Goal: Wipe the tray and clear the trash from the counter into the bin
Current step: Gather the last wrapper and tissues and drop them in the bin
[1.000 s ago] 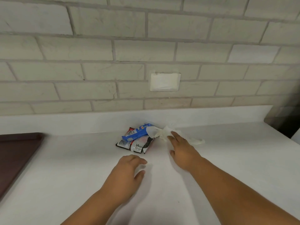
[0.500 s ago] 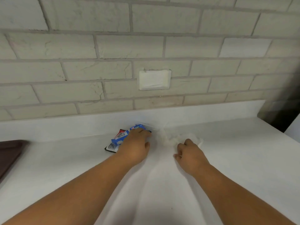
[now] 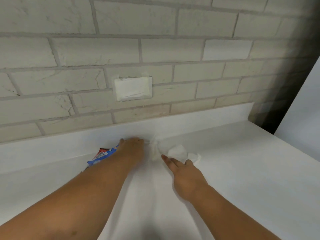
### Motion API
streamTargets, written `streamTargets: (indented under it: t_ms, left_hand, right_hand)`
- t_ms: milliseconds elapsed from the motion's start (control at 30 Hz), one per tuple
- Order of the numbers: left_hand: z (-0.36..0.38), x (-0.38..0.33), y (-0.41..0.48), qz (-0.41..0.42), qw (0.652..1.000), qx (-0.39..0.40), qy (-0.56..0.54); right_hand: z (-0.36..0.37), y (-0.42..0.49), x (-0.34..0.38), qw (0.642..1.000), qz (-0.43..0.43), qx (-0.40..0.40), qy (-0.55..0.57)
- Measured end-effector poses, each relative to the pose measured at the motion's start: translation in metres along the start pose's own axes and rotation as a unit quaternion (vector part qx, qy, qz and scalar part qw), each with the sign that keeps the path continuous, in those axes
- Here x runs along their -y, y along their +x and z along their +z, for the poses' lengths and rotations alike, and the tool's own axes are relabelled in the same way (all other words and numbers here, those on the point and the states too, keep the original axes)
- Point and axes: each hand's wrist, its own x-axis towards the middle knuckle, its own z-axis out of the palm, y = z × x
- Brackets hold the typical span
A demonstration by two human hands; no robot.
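A: What sits on the white desk (image 3: 242,170) under the brick wall (image 3: 155,49)?

B: Two hands. The left hand (image 3: 132,150) covers blue and red wrappers (image 3: 102,155), grip and count unclear. The right hand (image 3: 186,175) lies flat, fingers straight, just beside one crumpled white paper (image 3: 178,151).

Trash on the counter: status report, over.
Left hand on wrappers, grip unclear. Right hand open beside tissue. Nothing in the way.
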Motion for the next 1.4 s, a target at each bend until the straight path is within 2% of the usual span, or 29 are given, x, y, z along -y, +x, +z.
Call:
streamTargets:
  t_ms: [233, 500, 700, 833, 933, 1067, 1167, 1300, 1400]
  left_hand:
    - [0.001, -0.016, -0.001, 0.006, 0.996, 0.01, 0.089]
    - [0.003, -0.008, -0.013, 0.038, 0.995, -0.024, 0.087]
    - [0.0, -0.005, -0.032, 0.059, 0.996, -0.006, 0.068]
    - [0.003, -0.006, -0.042, 0.092, 0.993, -0.031, 0.067]
    - [0.006, -0.008, -0.054, 0.15, 0.984, -0.061, 0.079]
    - [0.024, -0.009, -0.064, 0.218, 0.961, -0.144, 0.088]
    - [0.027, -0.007, -0.075, 0.21, 0.957, -0.165, 0.108]
    - [0.032, -0.009, -0.095, 0.206, 0.956, -0.208, 0.002]
    - [0.037, -0.007, -0.109, 0.221, 0.935, -0.254, -0.109]
  right_hand:
    - [-0.002, 0.008, -0.003, 1.0, -0.005, 0.026, 0.009]
    - [-0.006, 0.01, 0.002, 0.998, -0.006, 0.058, -0.024]
    - [-0.011, 0.002, 0.004, 0.999, -0.015, 0.049, -0.009]
    - [-0.009, -0.007, 0.004, 0.999, -0.016, 0.032, -0.001]
    - [-0.006, -0.015, 0.003, 1.0, -0.019, 0.016, 0.01]
    - [-0.002, -0.024, -0.003, 0.999, -0.021, -0.002, 0.042]
    - [-0.002, -0.028, -0.006, 0.998, -0.018, -0.015, 0.066]
    - [0.0, -0.035, -0.009, 0.996, -0.018, -0.033, 0.082]
    - [0.001, -0.04, -0.01, 0.992, -0.01, -0.047, 0.114]
